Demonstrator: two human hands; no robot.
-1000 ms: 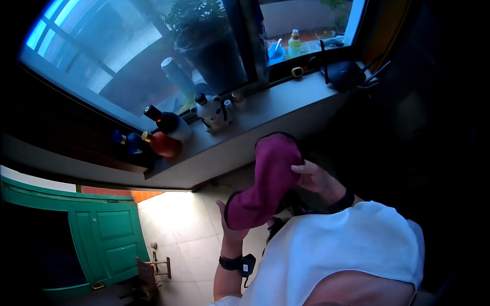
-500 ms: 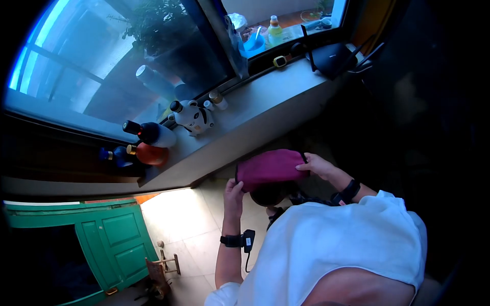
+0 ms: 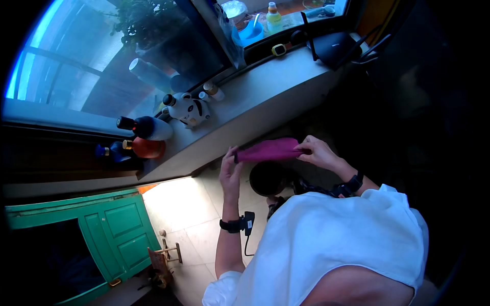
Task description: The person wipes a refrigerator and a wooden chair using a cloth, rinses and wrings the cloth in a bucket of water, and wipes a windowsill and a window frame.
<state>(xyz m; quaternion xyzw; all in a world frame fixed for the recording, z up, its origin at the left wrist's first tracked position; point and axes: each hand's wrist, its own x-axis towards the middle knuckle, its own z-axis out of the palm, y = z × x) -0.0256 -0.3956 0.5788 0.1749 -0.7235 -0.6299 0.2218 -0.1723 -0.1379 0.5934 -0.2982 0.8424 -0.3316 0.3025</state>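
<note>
A magenta cloth piece (image 3: 270, 150) with dark trimmed ends is stretched between my two hands, above the floor and in front of the windowsill. My left hand (image 3: 230, 168) grips its left end at the dark edge, fingers pointing up. At the other end my right hand (image 3: 317, 152) pinches the cloth between thumb and fingers. The cloth looks narrow, seen nearly edge-on. Below it is a dark round container (image 3: 267, 178), its inside too dark to make out. Both wrists wear black straps, and a small box with a cable hangs on the left one.
On the windowsill (image 3: 270, 84) stand a red bottle (image 3: 149, 148), a dark-and-white bottle (image 3: 148, 127), a white animal-shaped bottle (image 3: 189, 109), a yellow watch (image 3: 279, 49) and a black router (image 3: 332, 49). A green door (image 3: 125, 229) and small wooden stool (image 3: 162, 260) are at lower left.
Both hands have risen slightly with the magenta cloth, which has turned from a broad face to a narrower one. The dark round container beneath now shows more fully.
</note>
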